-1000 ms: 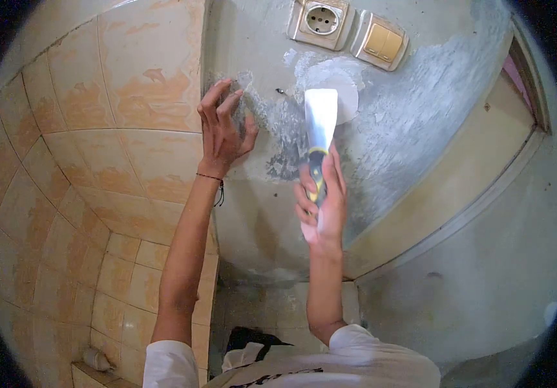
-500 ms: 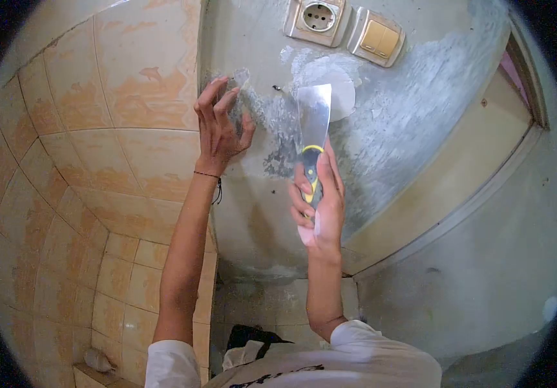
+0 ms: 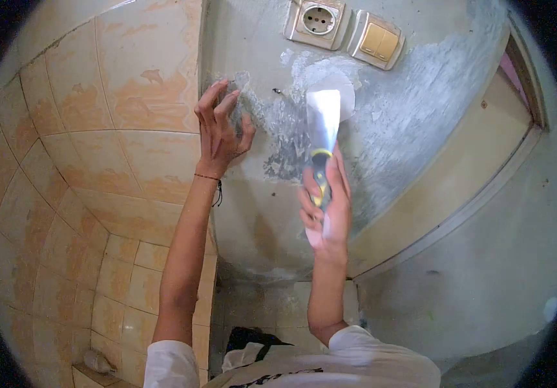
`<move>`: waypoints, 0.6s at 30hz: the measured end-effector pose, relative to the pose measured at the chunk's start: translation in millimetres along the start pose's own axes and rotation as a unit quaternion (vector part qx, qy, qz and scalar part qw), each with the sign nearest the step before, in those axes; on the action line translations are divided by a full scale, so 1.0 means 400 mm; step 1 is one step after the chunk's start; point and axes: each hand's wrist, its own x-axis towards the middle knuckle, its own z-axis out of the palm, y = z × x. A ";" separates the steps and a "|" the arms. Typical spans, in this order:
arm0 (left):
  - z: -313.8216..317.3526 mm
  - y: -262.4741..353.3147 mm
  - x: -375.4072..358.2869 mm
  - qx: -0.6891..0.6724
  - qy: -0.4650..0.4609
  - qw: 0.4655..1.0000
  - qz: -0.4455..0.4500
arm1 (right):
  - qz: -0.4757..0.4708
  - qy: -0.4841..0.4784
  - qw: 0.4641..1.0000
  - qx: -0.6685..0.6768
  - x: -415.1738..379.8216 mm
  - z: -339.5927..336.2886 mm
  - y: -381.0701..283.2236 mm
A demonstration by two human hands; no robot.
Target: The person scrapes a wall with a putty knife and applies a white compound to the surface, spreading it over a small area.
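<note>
"Firstly, where is the scraper [image 3: 324, 129]?"

"In the right hand [image 3: 331, 216], its blade pointing upward beyond the fingers and overlapping the white patch [image 3: 348, 97]. Contact between blade and wall [image 3: 246, 213] cannot be confirmed."

"State of the right fingers?"

"Curled around the handle, one digit extended along it toward the blade. The forearm rises nearly vertically beneath."

"And the left hand [image 3: 221, 134]?"

"Raised, left of the gripping fingers, beside the edge of the tiles [image 3: 143, 84]. Its fingers are bent and spread, thumb out toward the scraper; whether the tips press the wall, I cannot tell. A dark bracelet [image 3: 209, 176] circles the wrist below them."

"Farther out?"

"Well above the right fingers, a socket [image 3: 319, 21], with a switch [image 3: 379, 42] just to its right."

"Differences from half a second earlier?"

"Scraper and right hand have shifted slightly rightward; the blade shows stronger glare. The left hand's pose is unchanged."
</note>
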 end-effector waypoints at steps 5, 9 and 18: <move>-0.002 0.008 -0.005 0.012 -0.004 1.000 0.004 | 0.007 -0.014 1.000 0.001 0.011 -0.002 -0.012; 0.000 0.003 0.003 0.001 0.002 1.000 0.003 | 0.019 -0.038 0.999 0.005 -0.004 -0.003 -0.010; -0.001 0.005 0.002 0.003 -0.002 1.000 -0.002 | 0.007 -0.008 1.000 -0.010 0.002 0.014 -0.004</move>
